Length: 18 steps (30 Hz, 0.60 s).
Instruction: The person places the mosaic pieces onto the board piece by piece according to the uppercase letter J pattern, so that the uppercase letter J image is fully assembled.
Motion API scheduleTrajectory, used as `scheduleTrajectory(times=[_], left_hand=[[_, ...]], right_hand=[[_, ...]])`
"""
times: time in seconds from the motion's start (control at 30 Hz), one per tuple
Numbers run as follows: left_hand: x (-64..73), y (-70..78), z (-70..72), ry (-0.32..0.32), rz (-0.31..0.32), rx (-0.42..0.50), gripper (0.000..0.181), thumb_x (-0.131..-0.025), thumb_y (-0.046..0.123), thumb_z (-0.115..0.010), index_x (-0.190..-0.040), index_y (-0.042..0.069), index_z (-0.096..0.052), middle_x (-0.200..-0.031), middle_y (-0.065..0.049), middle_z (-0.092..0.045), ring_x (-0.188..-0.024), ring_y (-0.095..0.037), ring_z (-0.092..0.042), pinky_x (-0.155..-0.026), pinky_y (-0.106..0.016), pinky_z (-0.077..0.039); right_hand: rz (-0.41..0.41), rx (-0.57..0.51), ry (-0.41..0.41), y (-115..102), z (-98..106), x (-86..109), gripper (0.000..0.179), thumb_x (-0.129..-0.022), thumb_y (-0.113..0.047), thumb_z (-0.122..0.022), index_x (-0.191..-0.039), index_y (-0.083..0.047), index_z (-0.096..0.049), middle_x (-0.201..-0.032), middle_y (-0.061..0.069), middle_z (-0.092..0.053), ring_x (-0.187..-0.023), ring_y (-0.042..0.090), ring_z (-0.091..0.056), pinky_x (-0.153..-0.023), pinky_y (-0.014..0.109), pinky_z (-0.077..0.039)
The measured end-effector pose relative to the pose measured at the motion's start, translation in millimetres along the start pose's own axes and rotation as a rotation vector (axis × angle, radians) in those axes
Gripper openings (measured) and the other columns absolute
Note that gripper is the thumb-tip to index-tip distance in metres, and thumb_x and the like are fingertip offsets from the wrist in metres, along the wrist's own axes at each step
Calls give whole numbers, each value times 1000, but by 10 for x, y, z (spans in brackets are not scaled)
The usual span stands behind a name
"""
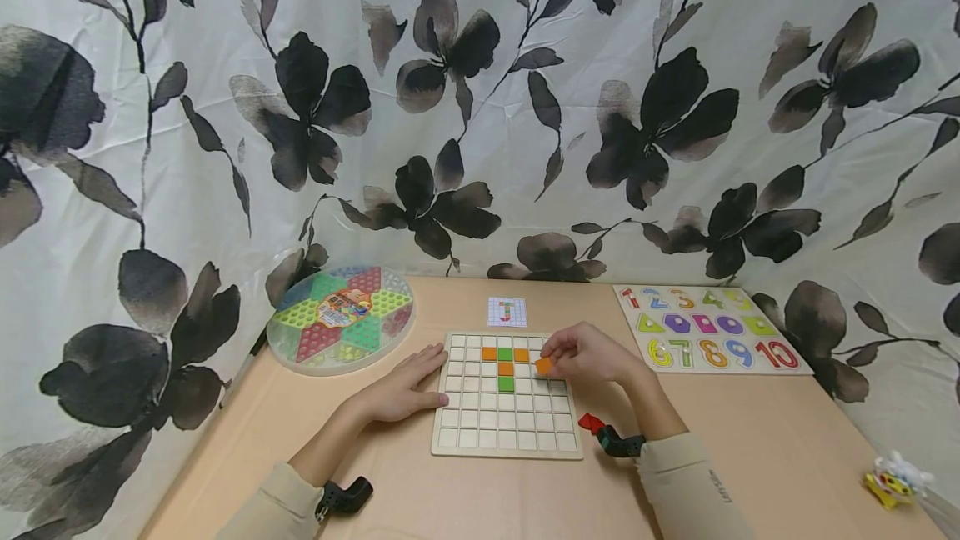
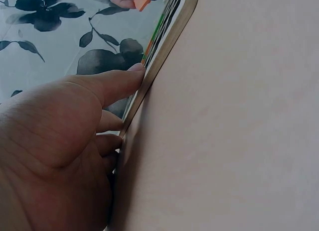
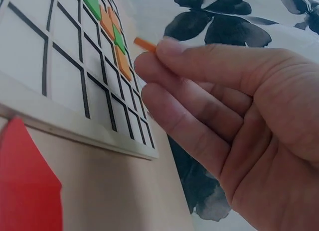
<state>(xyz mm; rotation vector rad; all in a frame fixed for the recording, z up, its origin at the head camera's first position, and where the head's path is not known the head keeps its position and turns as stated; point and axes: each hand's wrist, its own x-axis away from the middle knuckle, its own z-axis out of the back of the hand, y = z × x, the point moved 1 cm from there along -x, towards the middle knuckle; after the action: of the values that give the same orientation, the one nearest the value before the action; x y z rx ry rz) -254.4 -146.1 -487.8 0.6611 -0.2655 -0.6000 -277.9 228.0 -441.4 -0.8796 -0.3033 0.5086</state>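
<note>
orange tile [image 1: 543, 366]: right of centre in the head view, over the right part of the gridded board [image 1: 487, 421]; edge-on and apart from the board in the upper middle of the right wrist view.
tile weight: likely very light, so a gentle pinch should be plenty.
tile stiffness: looks rigid, wood or hard plastic, i cannot tell which; it should not bend and seems unlikely to break.
tile surface: looks smooth, and could swivel or slip if pinched only at a corner.
tile hold: best taken face and back near one side, or by two opposite edges, with the far edge left free.
tile colour: plain, even orange, no marking that i can make out.
tile shape: flat, straight-edged, thin beside its face.
right hand [image 1: 587, 354]: thumb and fingers [image 3: 157, 101] pinch one end of the tile; the other end sticks out toward the left of the right wrist view.
left hand [image 1: 401, 386]: fingers loose and outstretched, thumb touching the board's left edge, no firm grasp.
gridded board: pale, round-cornered, on the tabletop [image 1: 405, 473] at the lower middle of the head view; probably stiff, easily steadied by its rim.
tiles on the board: three orange tiles [image 1: 489, 354] and two green tiles [image 1: 506, 385] in the upper cells, making a t-like figure.
</note>
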Motion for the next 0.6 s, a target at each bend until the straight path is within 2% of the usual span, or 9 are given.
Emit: scheduleTrajectory(times=[0.27, 0.6], left_hand=[[4, 3, 4, 2, 0, 3, 84, -101, 44, -66, -163, 2, -29, -174, -18, -15, -162, -40, -9, -131, -60, -8], [3, 2, 8, 0, -1, -1, 84, -101, 44, -66, -163, 2, -29, -174, -19, -15, -162, -40, -9, -131, -60, -8]], right_hand=[[44, 6, -28, -60, -101, -61, 19, -87, -14, -85, -105, -12, -80, -94, -1, -76, -82, 17, -67, -78, 22, -59], [85, 37, -48, -119, -214, -116, 18, -85, -15, -87, -103, -15, -82, -94, -1, -77, -78, 15, -65, -72, 21, -58]])
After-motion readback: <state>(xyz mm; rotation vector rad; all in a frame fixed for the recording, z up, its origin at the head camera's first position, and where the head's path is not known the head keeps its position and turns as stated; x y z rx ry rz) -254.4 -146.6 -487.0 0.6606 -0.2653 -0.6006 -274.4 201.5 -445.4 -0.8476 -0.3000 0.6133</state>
